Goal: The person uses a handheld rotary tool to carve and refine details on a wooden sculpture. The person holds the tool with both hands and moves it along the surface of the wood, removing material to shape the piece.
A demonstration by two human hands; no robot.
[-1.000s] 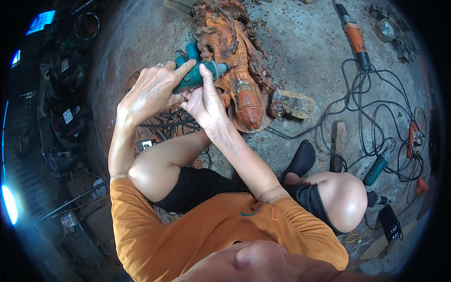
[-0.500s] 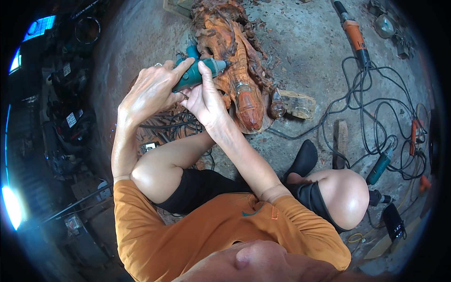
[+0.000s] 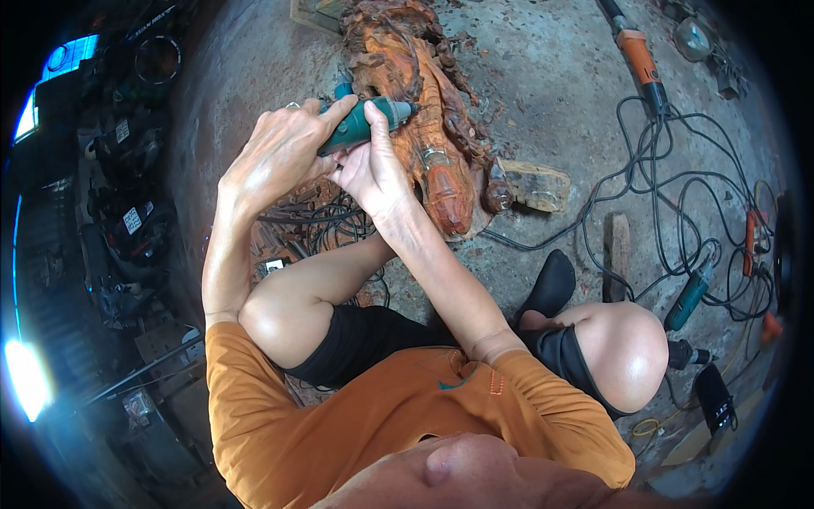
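Observation:
Both my hands are closed around a green die grinder (image 3: 354, 127), held sideways with its grey nose to the right. My left hand (image 3: 281, 151) wraps the rear of its body from above, and a ring shows on one finger. My right hand (image 3: 375, 174) grips it nearer the nose, thumb along the top. The nose is over a reddish-brown wood carving (image 3: 445, 191) with a rounded, polished near end and rough, gnarled edges. Whether the bit touches the wood is too small to tell.
Wooden blocks (image 3: 536, 187) lie beside the carving. To the right are an orange-and-black power tool (image 3: 640, 64), a second green grinder (image 3: 688, 299), tangled black cables (image 3: 653, 161) and a dark phone-like object (image 3: 714, 397). Parked motorbikes (image 3: 127, 204) stand at the left. My bent legs flank the work.
The grinder and both my hands have shifted slightly to the right, with the nose a little higher in view. My grip looks the same.

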